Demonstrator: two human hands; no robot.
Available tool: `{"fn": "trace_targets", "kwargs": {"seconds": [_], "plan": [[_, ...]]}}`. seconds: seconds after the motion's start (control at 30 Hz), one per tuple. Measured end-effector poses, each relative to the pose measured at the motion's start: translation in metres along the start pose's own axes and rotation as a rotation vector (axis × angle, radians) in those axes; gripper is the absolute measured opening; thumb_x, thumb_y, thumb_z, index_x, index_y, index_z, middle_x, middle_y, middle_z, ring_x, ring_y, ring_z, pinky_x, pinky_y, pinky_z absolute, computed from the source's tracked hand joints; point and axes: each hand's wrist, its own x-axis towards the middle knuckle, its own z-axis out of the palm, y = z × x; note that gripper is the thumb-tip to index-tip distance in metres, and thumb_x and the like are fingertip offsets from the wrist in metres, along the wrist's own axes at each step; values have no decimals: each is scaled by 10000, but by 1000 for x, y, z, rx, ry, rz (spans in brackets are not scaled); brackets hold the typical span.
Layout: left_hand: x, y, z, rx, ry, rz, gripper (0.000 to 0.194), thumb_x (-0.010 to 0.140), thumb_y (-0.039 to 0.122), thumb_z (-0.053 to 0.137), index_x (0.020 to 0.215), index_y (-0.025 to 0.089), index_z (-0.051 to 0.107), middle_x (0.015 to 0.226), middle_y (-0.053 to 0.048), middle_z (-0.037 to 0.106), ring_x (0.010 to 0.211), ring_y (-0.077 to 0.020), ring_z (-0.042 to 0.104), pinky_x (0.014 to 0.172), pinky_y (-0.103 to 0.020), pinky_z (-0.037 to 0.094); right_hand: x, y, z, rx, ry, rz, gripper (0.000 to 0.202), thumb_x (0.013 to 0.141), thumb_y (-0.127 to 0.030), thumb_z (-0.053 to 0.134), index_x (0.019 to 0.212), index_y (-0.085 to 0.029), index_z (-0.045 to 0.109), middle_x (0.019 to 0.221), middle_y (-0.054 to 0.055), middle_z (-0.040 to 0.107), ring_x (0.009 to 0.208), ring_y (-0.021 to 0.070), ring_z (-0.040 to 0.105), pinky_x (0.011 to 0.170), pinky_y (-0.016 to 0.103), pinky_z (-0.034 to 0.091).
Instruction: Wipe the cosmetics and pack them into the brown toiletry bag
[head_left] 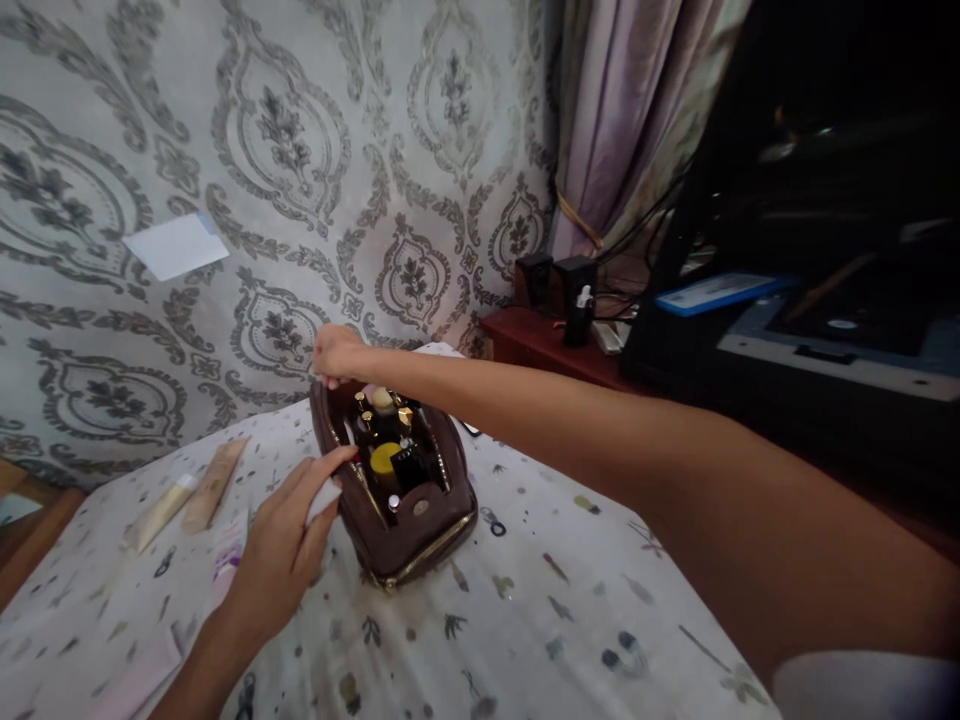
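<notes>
A dark brown cosmetic bag (431, 530) stands unzipped on the table, with gold zipper teeth along its opening. Inside are small bottles with gold caps (367, 421), a round yellow-lidded item (385, 460) and a black item (409, 467). At the bag's near left side, my left hand (281, 535) has its index finger over the rim. A white patch shows between its finger and thumb; whether it is an object or the tablecloth, I cannot tell. My right hand (337, 356) reaches across to the far left end, its fingers curled closed on the bag's edge.
On the patterned tablecloth (525, 600) at left lie a beige tube (216, 485), a cream tube (161, 512), a white-and-purple tube (228, 555) and a pink item (142, 675). A wallpapered wall borders the table. A dark bottle (578, 318) stands on a red-brown surface (532, 341) at right.
</notes>
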Motion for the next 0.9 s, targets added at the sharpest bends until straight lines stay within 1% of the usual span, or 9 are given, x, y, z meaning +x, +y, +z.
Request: {"fn": "trace_targets", "kwargs": {"seconds": [0.07, 0.13, 0.23, 0.37, 0.43, 0.53, 0.6, 0.73, 0.9], "plan": [[-1, -1, 1, -17, 9, -1, 383, 972, 347, 420, 1304, 252, 584, 1235, -80, 673, 1159, -246, 630, 945, -356, 512, -14, -6, -3, -90, -32, 8, 95, 886, -160, 647, 917, -85, 696, 824, 59, 687, 761, 188, 661, 725, 331, 535], [-2, -2, 3, -37, 35, -6, 397, 972, 361, 427, 1330, 254, 561, 1301, -76, 649, 1243, -248, 582, 1010, -368, 477, -33, -8, -6, -180, -16, -54, 87, 836, -81, 625, 829, -102, 710, 672, 22, 647, 691, 167, 629, 698, 286, 479], [-8, -3, 6, -59, 100, -45, 437, 969, 369, 433, 1383, 246, 500, 1346, -81, 623, 1230, -245, 588, 1008, -372, 473, -70, -5, -6, -327, 53, -282, 167, 861, -130, 579, 957, -162, 712, 689, -9, 638, 698, 147, 591, 683, 251, 417], [-23, -10, 7, -98, 105, -134, 457, 939, 332, 450, 1379, 210, 470, 1113, -70, 705, 827, -203, 691, 788, -336, 535, -125, 8, 1, -495, 76, -565, 278, 899, -133, 525, 1149, -177, 638, 831, 14, 666, 704, 151, 572, 635, 245, 365], [-33, -17, 5, -107, 92, -145, 399, 907, 292, 460, 1289, 202, 534, 1058, -53, 714, 788, -201, 686, 754, -322, 529, -152, 15, 5, -593, 38, -691, 284, 901, -84, 492, 1139, -163, 625, 937, 40, 666, 664, 137, 546, 578, 248, 320], [-49, -27, 2, -103, 76, -174, 310, 863, 246, 441, 1124, 210, 603, 1001, -30, 719, 859, -221, 685, 772, -319, 514, -188, 25, 15, -620, 25, -822, 263, 920, -84, 466, 1135, -151, 602, 826, 13, 636, 570, 123, 474, 507, 261, 248], [-59, -32, 0, -109, 67, -219, 272, 865, 263, 419, 1056, 213, 606, 934, -16, 712, 780, -212, 671, 726, -313, 501, -207, 33, 25, -603, -11, -873, 186, 928, -96, 468, 1026, -154, 615, 760, -1, 611, 546, 117, 447, 491, 269, 225], [-76, -39, -7, -75, 62, -316, 277, 926, 409, 388, 985, 223, 584, 681, 33, 622, 565, -186, 573, 610, -297, 430, -227, 47, 54, -544, -160, -857, 145, 923, -95, 486, 887, -161, 610, 724, -1, 616, 535, 110, 461, 476, 274, 207], [-94, -54, -10, -3, 25, -403, 393, 926, 537, 370, 829, 227, 590, 528, 37, 511, 558, -212, 552, 625, -314, 381, -225, 57, 101, -139, -267, -518, 135, 891, -130, 543, 927, -183, 662, 794, 13, 684, 652, 125, 609, 614, 225, 402]]}}
